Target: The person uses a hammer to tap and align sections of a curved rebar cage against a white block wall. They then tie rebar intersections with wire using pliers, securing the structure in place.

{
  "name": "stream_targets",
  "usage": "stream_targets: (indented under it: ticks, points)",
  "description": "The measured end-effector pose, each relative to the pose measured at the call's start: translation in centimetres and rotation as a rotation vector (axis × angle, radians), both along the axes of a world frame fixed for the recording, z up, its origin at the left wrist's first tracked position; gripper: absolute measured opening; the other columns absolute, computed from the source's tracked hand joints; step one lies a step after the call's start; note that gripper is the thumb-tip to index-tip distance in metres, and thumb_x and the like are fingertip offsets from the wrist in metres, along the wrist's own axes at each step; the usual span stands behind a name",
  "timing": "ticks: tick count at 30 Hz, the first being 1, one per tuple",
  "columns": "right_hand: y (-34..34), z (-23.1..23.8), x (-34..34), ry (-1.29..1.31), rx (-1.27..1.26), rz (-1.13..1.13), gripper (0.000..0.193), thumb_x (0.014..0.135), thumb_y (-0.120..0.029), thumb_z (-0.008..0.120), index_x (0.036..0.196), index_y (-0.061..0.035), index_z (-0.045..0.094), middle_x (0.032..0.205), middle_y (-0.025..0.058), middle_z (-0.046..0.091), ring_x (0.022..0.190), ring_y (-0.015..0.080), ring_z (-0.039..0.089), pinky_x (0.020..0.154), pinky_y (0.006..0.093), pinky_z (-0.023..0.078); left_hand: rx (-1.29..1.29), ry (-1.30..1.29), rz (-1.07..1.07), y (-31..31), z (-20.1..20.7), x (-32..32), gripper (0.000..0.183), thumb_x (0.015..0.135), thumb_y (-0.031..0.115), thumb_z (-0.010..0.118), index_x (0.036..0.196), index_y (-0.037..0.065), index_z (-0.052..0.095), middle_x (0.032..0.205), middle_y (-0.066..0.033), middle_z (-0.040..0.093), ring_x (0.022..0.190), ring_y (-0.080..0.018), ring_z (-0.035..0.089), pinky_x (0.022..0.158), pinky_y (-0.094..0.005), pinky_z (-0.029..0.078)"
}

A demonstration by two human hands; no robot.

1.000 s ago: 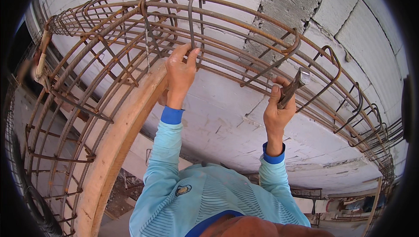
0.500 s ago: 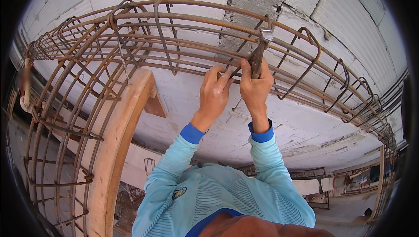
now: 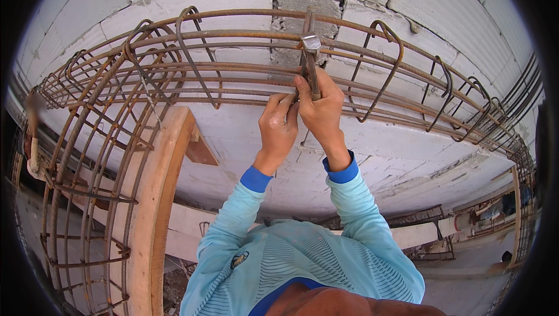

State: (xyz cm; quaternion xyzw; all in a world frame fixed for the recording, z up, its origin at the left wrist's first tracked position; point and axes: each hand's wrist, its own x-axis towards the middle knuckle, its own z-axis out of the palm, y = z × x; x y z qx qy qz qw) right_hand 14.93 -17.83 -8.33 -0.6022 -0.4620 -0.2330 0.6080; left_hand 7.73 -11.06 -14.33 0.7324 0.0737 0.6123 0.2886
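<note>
L hand (image 3: 278,132) at rebar cage (image 3: 244,34), tips part-hidden, can't tell grip; R hand (image 3: 324,112) clamped on metal-headed tool (image 3: 311,62); hands closer tog. than prev.

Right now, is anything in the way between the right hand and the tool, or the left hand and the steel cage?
Nothing visible. The right hand grips the tool directly; the left hand is right by the steel cage, though I can't tell whether it touches.

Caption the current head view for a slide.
Right hand gripping a metal-headed tool at a rusty rebar cage, left hand close beside.
</note>
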Motion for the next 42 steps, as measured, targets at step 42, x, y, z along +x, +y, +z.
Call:
stream_targets:
  ticks: [42]
  points:
    - [-0.2, -1.1, -0.2, 0.073, 0.039, 0.076, 0.022, 0.095, -0.009, 0.072, 0.114, 0.0016, 0.069, 0.089, 0.0082, 0.071, 0.077, 0.0126, 0.063, 0.071, 0.0264, 0.051, 0.087, -0.234, 0.682, 7.7, 6.0, -6.1, 0.043, 0.09, 0.01, 0.075, 0.129, -0.003, 0.063, 0.118, -0.015, 0.061, 0.1, -0.0285, 0.064, 0.085, -0.042, 0.052]
